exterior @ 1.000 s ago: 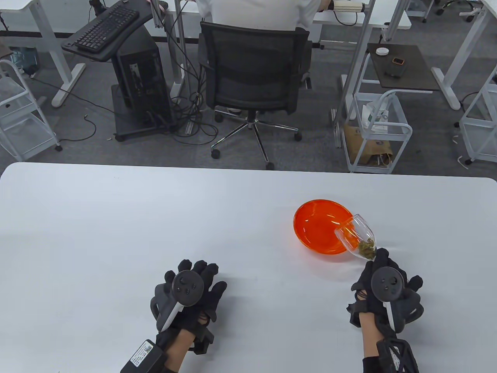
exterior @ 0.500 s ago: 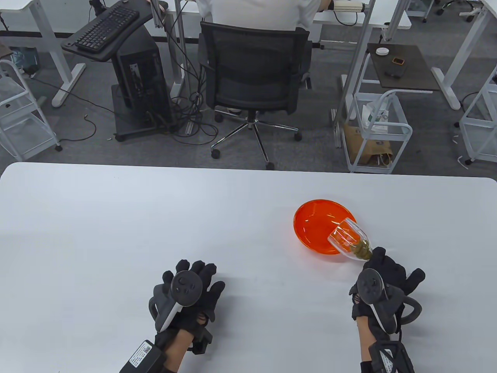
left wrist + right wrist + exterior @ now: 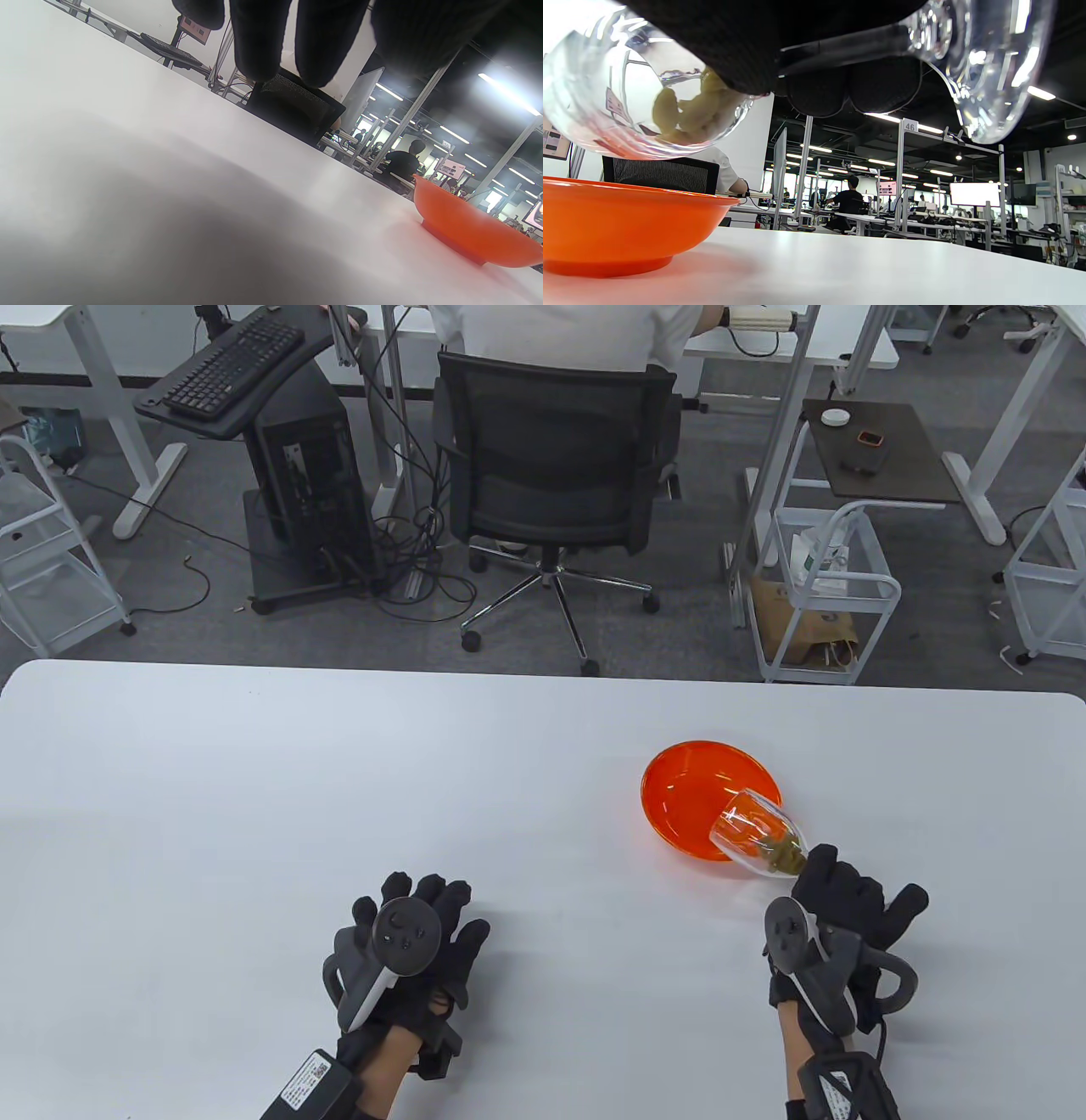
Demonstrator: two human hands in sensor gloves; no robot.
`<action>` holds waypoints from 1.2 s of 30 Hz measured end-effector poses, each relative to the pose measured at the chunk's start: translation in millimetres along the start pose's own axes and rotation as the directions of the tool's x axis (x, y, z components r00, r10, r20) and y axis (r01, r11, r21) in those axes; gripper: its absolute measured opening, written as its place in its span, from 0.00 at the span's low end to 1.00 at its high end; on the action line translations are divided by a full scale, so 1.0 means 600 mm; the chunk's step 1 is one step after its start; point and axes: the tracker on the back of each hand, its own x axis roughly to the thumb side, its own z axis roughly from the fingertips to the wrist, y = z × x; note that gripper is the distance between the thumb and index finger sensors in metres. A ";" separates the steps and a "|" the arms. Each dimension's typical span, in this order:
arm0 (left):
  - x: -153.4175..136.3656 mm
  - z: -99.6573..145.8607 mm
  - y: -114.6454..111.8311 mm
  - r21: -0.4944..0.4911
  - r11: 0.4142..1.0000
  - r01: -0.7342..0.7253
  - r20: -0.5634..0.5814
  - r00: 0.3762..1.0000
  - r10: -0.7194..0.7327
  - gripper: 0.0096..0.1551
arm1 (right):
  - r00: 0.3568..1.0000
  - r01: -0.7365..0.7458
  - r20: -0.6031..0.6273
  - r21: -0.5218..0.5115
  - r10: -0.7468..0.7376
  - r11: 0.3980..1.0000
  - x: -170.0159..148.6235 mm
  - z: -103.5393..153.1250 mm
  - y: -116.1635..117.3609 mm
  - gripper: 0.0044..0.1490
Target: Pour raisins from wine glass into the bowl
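Observation:
An orange bowl (image 3: 691,806) stands on the white table right of centre; it also shows in the left wrist view (image 3: 471,231) and the right wrist view (image 3: 615,220). My right hand (image 3: 836,903) grips a clear wine glass (image 3: 755,838) by its stem and holds it tilted, mouth over the bowl's near right rim. Greenish raisins (image 3: 782,857) lie low in the glass near the stem. In the right wrist view the glass (image 3: 628,97) hangs above the bowl with raisins (image 3: 691,112) inside. My left hand (image 3: 420,933) rests flat on the table, holding nothing.
The white table (image 3: 254,814) ends at a far edge, beyond which stand an office chair (image 3: 556,466), a desk with a keyboard (image 3: 233,369) and wire carts (image 3: 827,594). Nothing else lies on the table.
My right hand has rolled leftward and tipped the glass further, bringing its mouth lower and more over the bowl. The raisins have slid a little toward the mouth. My left hand has not moved.

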 end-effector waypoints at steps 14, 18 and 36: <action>-0.002 0.001 0.000 -0.008 1.000 0.007 -0.010 1.000 -0.007 0.38 | 0.996 -0.075 0.041 -0.020 0.075 0.997 0.009 0.003 -0.007 0.29; -0.001 0.001 -0.001 -0.010 1.000 0.013 -0.006 1.000 -0.013 0.38 | 0.994 -0.094 0.051 -0.028 0.096 0.995 0.012 0.004 -0.008 0.29; 0.000 0.001 -0.003 -0.013 1.000 0.020 -0.006 1.000 -0.020 0.38 | 0.963 -0.239 0.097 -0.109 0.250 0.965 0.041 0.007 -0.026 0.28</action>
